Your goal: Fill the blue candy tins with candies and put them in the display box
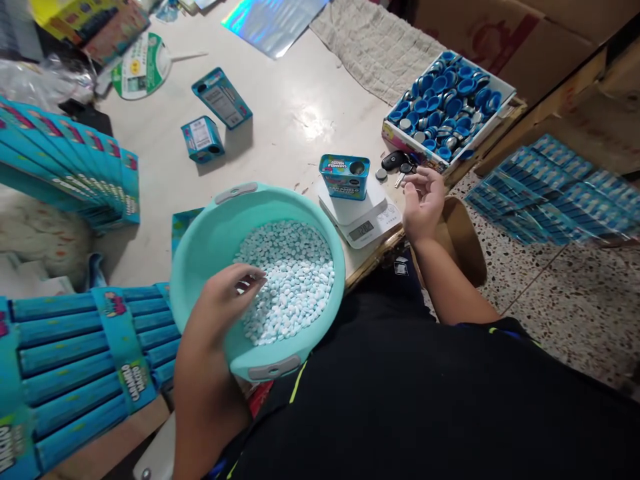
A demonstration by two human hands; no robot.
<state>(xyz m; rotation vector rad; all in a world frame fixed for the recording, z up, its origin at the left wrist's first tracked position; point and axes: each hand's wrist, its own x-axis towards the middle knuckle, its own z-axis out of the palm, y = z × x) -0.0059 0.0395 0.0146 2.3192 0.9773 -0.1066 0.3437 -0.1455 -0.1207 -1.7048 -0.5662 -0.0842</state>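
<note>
My left hand [225, 300] reaches over the rim of a teal plastic basin [250, 203], its curled fingers resting on a heap of small pale-blue oval candies [293, 283]. Whether those fingers pinch any candies, I cannot tell. My right hand [424, 203] hovers open and empty beside a white digital scale [367, 227]. On that scale stands a small teal rectangular tin [344, 177] with a round opening on top. A black car key [395, 161] lies just past my right fingers.
Two more tins [221, 98] [202, 139] lie on the white table [295, 113]. A box of blue-and-silver caps [447, 103] sits at its far corner. Teal packaging [65, 160] and bundled teal tubes [75, 353] crowd the left; shrink-wrapped packs [550, 190] hang over the speckled floor [575, 320].
</note>
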